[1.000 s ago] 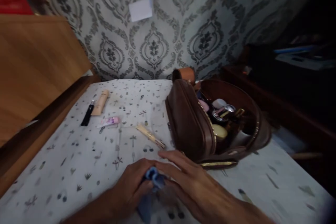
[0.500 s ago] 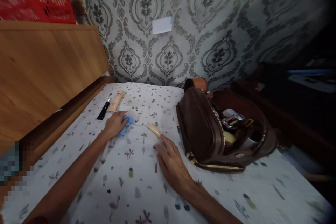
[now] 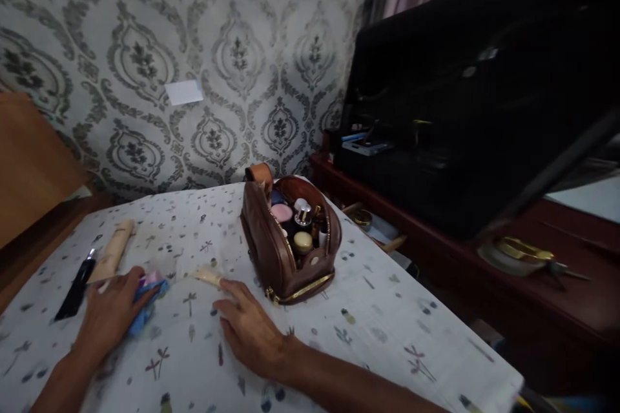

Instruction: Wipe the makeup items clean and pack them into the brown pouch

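My left hand (image 3: 109,310) lies low over the cloth at the left, its fingers closed round a crumpled blue cloth (image 3: 145,316). A purple-pink patch shows by its fingertips, too blurred to name. Just beyond that hand are a beige squeeze tube (image 3: 113,251) and a slim black tube (image 3: 77,287) with a silvery tip. My right hand (image 3: 252,329) rests with fingers apart, its fingertips touching the near end of a small, pale beige, stick-like item (image 3: 208,276) lying flat. Behind it, a brown cosmetic bag (image 3: 264,239) stands unzipped, with several jars and bottles inside.
A white printed tablecloth (image 3: 368,348) covers the table. Wooden furniture (image 3: 33,168) borders it at the left. To the right stand a dark red cabinet (image 3: 557,284) and a large black screen (image 3: 460,110). White paper (image 3: 184,91) is on the patterned wall.
The view has swung to the right, bringing the black screen and red cabinet into sight. Both hands keep nearly the same places beside the blue cloth and the beige item.
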Demonstrator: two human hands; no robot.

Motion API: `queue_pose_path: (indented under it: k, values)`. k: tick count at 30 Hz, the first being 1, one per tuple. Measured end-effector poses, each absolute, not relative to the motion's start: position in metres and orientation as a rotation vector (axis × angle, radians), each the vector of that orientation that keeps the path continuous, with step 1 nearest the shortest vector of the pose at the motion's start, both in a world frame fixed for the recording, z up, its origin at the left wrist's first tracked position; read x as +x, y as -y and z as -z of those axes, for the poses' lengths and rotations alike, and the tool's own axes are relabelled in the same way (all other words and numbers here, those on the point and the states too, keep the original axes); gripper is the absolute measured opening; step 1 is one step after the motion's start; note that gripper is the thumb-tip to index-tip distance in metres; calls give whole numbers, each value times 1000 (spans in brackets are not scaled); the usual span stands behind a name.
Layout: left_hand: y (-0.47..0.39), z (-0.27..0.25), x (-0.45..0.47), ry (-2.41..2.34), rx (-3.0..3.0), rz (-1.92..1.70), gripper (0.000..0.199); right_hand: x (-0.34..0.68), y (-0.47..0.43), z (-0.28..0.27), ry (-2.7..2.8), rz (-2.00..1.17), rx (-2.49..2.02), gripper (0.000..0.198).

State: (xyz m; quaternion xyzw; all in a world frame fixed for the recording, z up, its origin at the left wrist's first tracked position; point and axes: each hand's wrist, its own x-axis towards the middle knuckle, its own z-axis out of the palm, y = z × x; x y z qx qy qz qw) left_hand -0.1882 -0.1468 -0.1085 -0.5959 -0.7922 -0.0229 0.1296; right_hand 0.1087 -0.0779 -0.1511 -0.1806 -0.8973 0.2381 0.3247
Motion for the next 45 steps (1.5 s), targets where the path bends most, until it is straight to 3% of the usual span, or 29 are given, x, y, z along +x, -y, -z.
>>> queue_pose_path:
  k: [5, 11, 20, 30, 37, 41, 45]
  values:
    - [154, 109, -164, 2284, -1785, 330, 54, 112, 78, 146, 2268, -855, -410, 38]
    - [158, 127, -95, 1654, -2187, 724, 41, 116, 75, 142, 2169, -1173, -342, 54]
    - [155, 122, -78, 1552, -2258, 767, 41, 111, 69, 146, 1892, -1554, -422, 33]
    - [161, 121, -105, 2296, -2344, 677, 47, 106, 67, 150, 1760, -1809, -469, 34]
    - [160, 106, -125, 2599, -2507, 895, 48, 98, 62, 158, 1668, -1984, -491, 42]
    - [166, 102, -148, 2630, -2304, 934, 45, 97, 59, 158, 1600, -1966, -540, 46]
    - [172, 94, -134, 2548, -1716, 1039, 42, 96, 59, 155, 1585, -1965, -520, 47]
